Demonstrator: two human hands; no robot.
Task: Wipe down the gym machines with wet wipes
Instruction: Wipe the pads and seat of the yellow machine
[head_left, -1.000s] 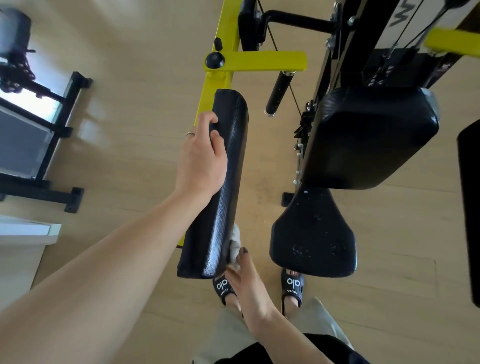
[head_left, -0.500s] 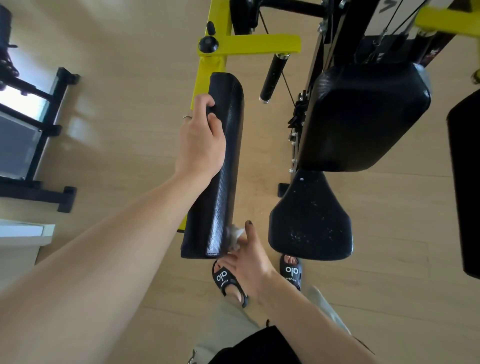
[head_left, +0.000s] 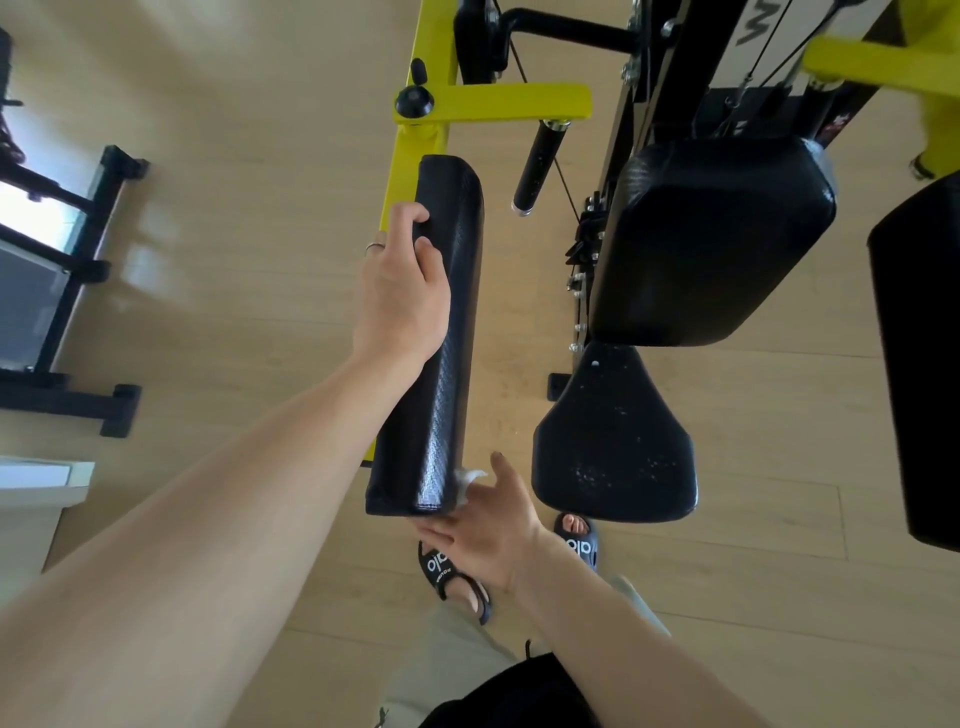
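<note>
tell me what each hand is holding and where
Left hand grips the long black arm pad near its upper edge; right hand holds a wet wipe at the pad's lower corner.

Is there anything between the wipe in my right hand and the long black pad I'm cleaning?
Nothing visible. The right hand presses the wet wipe straight against the lower right edge of the long black pad, while the left hand grips the pad higher up.

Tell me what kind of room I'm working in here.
Likely a small gym: a yellow-framed cable machine with black arm pad, seat and back pad, on wood flooring.
</note>
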